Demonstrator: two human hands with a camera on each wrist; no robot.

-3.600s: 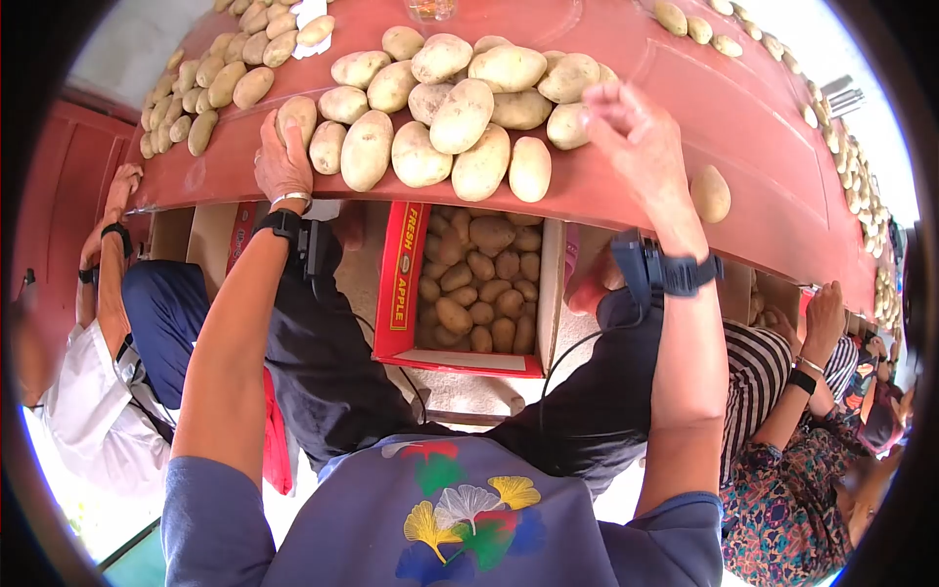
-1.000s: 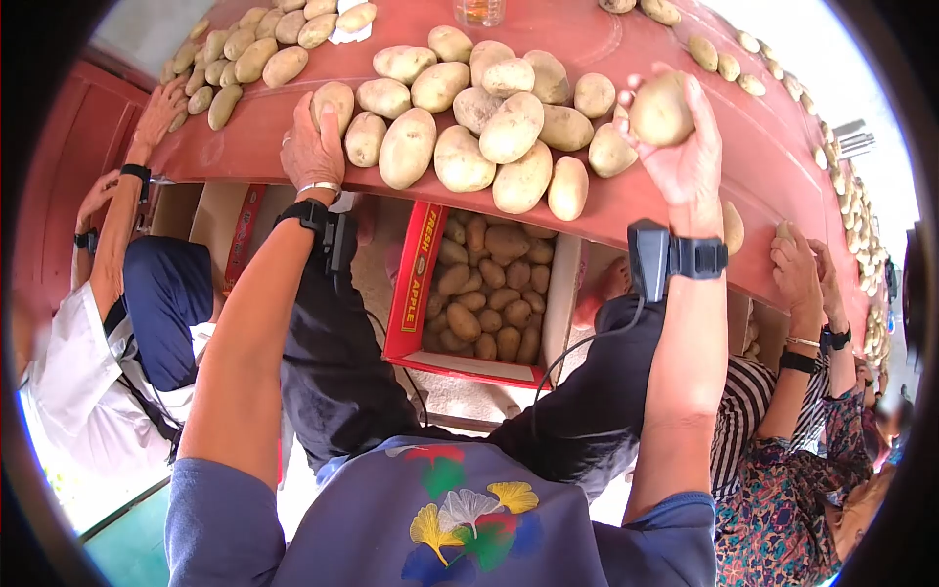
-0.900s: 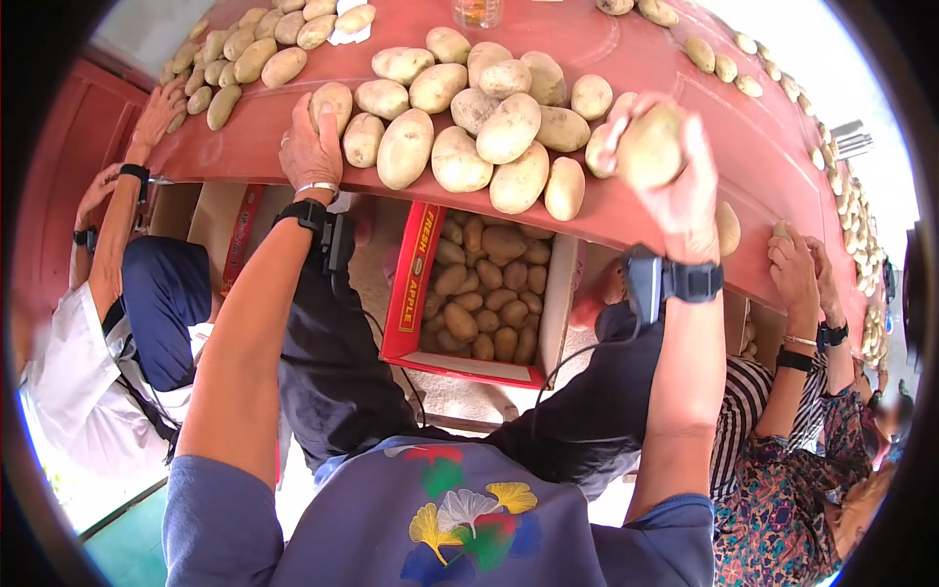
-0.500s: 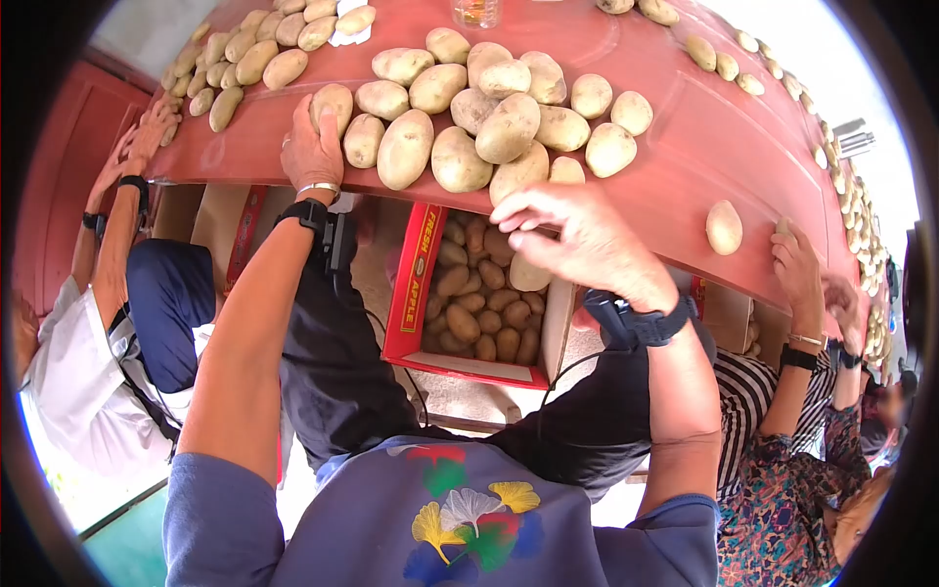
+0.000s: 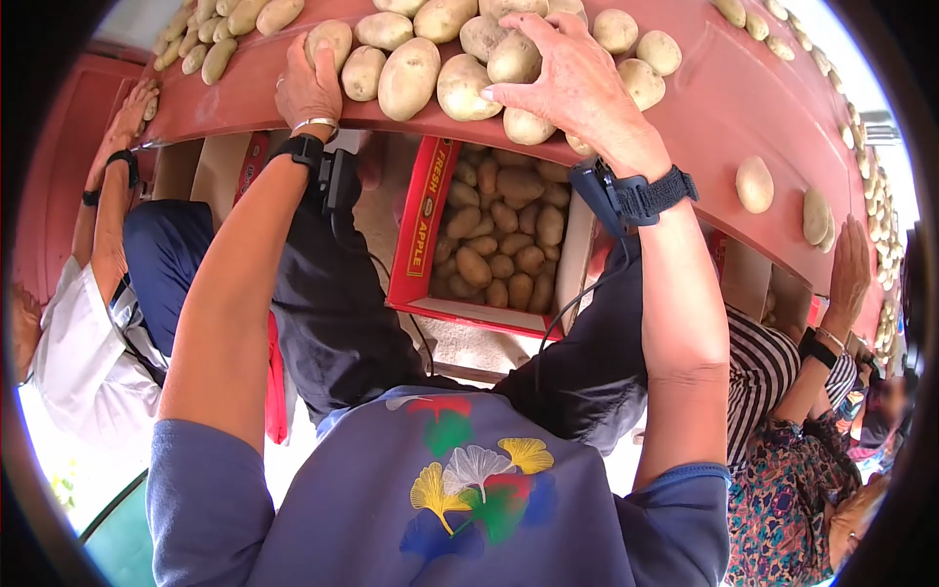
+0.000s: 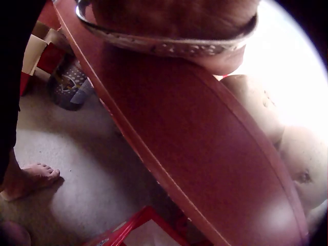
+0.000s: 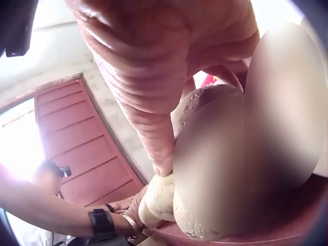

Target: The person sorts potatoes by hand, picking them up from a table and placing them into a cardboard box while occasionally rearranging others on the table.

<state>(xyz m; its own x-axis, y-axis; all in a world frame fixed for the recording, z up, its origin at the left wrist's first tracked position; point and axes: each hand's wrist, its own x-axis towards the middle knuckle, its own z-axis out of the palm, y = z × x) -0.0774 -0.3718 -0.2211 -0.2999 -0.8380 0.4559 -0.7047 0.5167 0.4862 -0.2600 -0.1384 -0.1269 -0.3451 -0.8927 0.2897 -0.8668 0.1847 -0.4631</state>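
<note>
On the red table edge, my left hand (image 5: 308, 88) grips a pale potato (image 5: 330, 37) at the left end of a loose potato pile, thumb on its near right side. My right hand (image 5: 577, 83) reaches over the pile's front, with thumb and fingers spread around a potato (image 5: 515, 59). Its thumb (image 7: 164, 154) points down among the potatoes in the right wrist view, where large blurred patches cover some of them. Below the edge sits a red cardboard box (image 5: 416, 220) holding many potatoes (image 5: 504, 210). In the left wrist view, only the bangled wrist (image 6: 174, 43) shows.
Lone potatoes (image 5: 754, 184) lie right of the pile on the table (image 5: 704, 117); another group (image 5: 220, 59) lies far left. People sit on both sides, a neighbour's hand (image 5: 849, 274) by the right edge. A cable (image 5: 562, 318) runs beside the box.
My right hand carried a potato from the table's right side down to the box, where it left the hand, then moved up to the pile. My left hand stays on its potato; the head view has shifted.
</note>
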